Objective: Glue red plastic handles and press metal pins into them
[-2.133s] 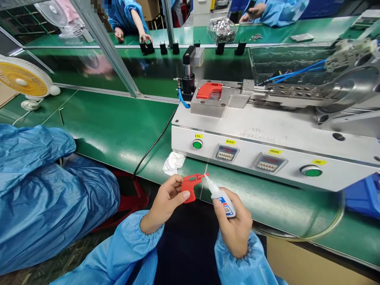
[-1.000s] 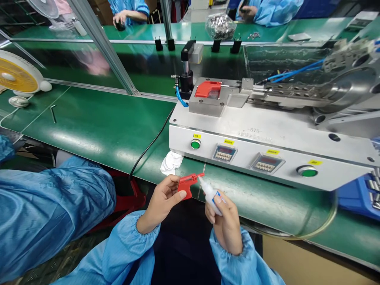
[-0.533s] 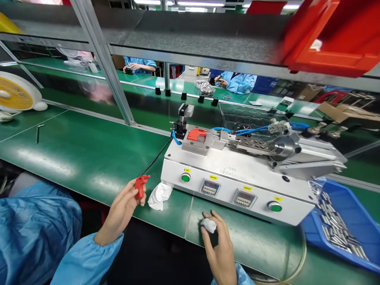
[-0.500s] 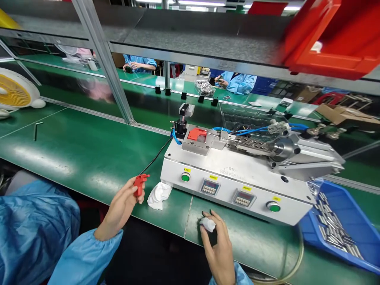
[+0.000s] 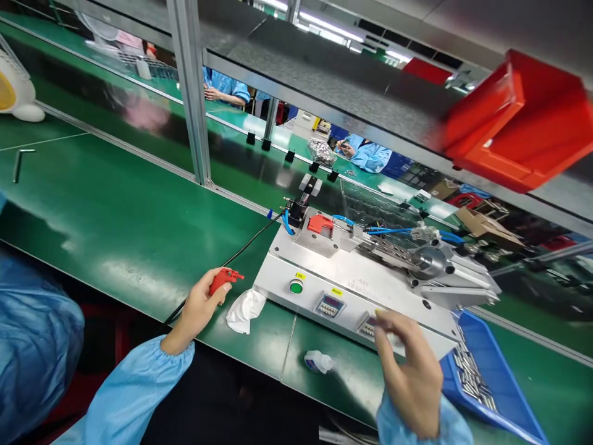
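Head view: my left hand [image 5: 197,309] grips the red plastic part [image 5: 221,279], glue bottle [image 5: 319,361] lies set down on the bench, right hand [image 5: 410,374] empty and loosely open, while the machine's fixture [image 5: 324,238] already carries another red part [image 5: 320,224].

red bin [image 5: 519,123] overhead was motion-blurred, fan [image 5: 12,93] was cropped at left edge, right hand [image 5: 410,377] hid a panel display

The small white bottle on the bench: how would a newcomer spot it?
Find the grey machine on the green bench. Just in front of it the small white bottle lies on its side, untouched. Unlike the crumpled white cloth to its left, it is smooth and bears a blue label.
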Action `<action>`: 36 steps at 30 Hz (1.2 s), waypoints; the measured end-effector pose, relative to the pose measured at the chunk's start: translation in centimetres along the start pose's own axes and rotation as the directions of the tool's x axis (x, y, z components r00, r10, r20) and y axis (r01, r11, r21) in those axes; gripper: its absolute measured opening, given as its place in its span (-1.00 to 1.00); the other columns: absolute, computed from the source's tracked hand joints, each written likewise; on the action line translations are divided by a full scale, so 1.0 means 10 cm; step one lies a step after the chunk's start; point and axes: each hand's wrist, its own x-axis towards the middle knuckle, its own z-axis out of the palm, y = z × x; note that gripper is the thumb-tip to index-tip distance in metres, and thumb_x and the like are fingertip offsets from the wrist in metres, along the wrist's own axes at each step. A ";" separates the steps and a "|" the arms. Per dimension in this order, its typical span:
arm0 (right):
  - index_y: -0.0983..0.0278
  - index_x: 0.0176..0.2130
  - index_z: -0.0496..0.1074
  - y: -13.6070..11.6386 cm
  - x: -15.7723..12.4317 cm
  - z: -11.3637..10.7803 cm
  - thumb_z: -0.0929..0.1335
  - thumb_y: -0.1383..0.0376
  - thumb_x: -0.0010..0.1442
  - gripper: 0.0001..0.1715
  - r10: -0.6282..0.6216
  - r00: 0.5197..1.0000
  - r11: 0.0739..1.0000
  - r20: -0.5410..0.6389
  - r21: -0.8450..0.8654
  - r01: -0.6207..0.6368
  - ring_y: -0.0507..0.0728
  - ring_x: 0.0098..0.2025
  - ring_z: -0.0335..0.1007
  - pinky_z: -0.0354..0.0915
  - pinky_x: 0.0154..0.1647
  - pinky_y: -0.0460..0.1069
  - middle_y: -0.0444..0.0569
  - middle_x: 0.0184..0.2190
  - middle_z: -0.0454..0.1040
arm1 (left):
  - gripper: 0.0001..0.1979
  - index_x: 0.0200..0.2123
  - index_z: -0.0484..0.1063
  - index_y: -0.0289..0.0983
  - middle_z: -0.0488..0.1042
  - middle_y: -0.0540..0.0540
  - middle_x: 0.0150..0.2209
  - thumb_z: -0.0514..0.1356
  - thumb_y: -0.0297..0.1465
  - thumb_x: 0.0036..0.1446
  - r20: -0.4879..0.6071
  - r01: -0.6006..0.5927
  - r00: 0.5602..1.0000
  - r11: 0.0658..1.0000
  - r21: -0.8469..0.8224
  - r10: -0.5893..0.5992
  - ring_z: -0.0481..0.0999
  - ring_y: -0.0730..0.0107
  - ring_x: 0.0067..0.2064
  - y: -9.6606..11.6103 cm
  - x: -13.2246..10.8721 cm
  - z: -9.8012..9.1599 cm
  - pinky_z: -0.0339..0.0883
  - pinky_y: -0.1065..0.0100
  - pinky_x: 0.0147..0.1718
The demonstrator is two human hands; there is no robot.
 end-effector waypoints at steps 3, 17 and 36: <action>0.19 -0.06 0.58 -0.16 0.95 0.31 0.34 0.28 0.38 -0.78 -0.217 0.974 0.975 0.069 -0.038 0.220 0.25 -0.11 0.57 0.52 -0.12 0.11 0.09 -0.11 0.58 | -0.51 0.03 0.50 -0.27 0.58 -0.06 -0.26 0.29 -0.10 0.13 0.055 -0.034 0.998 0.999 0.032 0.032 0.42 0.38 -0.42 -0.02 0.03 0.02 0.39 0.32 -0.35; 0.19 -0.25 0.65 0.11 2.24 0.88 0.34 0.22 0.30 -0.74 -0.328 0.869 0.880 0.370 -0.213 0.424 0.34 -0.05 0.43 0.46 0.04 0.27 0.13 -0.15 0.46 | -0.62 0.03 0.54 -0.24 0.64 -0.14 -0.12 0.26 -0.20 0.21 0.062 -0.157 0.986 0.985 0.077 0.153 0.59 0.17 -0.16 -0.11 0.15 0.06 0.50 0.20 -0.10; 0.28 -0.27 0.52 -0.38 2.43 0.52 0.40 0.42 0.28 -0.92 -0.069 0.990 0.994 0.125 -0.074 0.079 0.29 0.11 0.45 0.41 0.21 0.19 0.11 0.01 0.53 | -0.51 0.02 0.49 -0.29 0.51 -0.01 -0.33 0.30 -0.09 0.15 0.062 -0.100 0.994 0.991 0.094 0.094 0.37 0.45 -0.49 -0.10 0.13 0.03 0.36 0.36 -0.43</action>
